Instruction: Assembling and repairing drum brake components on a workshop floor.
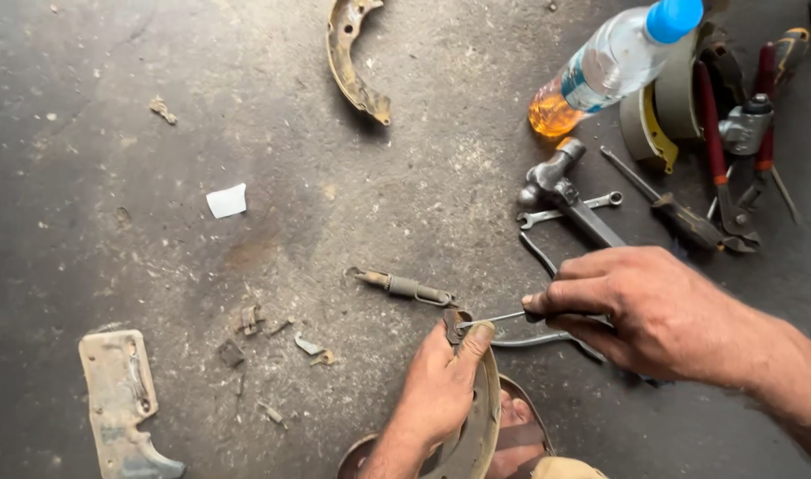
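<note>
Hands, two, bare, low in the head view on a stained concrete floor (246,133).

Left hand (441,390), at 6 o'clock: wrapped over the rim of a curved brake shoe (476,435) that stands on edge, thumb pressed up at the shoe's top end. Grasping, not loose.

Right hand (645,310), entering from 4 o'clock: fingers clenched around the handle of a thin metal rod tool (492,320). Shaft runs nearly level, long axis 3-to-9 o'clock, tip meeting the small fitting at the shoe's top end, just beside the left thumb. Wrist low, forearm angled down from the right edge. Left hand is the nearer to the contact point; right hand stands off by the length of the shaft.

Return spring (405,286): lying flat at 11 o'clock from the left thumb, near the shoe's tip; whether hooked to it, cannot tell.

Other items:
- second brake shoe (352,62), 12 o'clock, well apart.
- plastic bottle (601,66) with blue cap and amber liquid, tilted, 1 o'clock.
- hammer (565,191), spanner (570,211), screwdriver (667,208), red-handled pliers (720,151), clustered at 2 o'clock, beyond the right hand.
- flat metal plate (117,399), 8 o'clock.
- white scrap (226,200), 10 o'clock.
</note>
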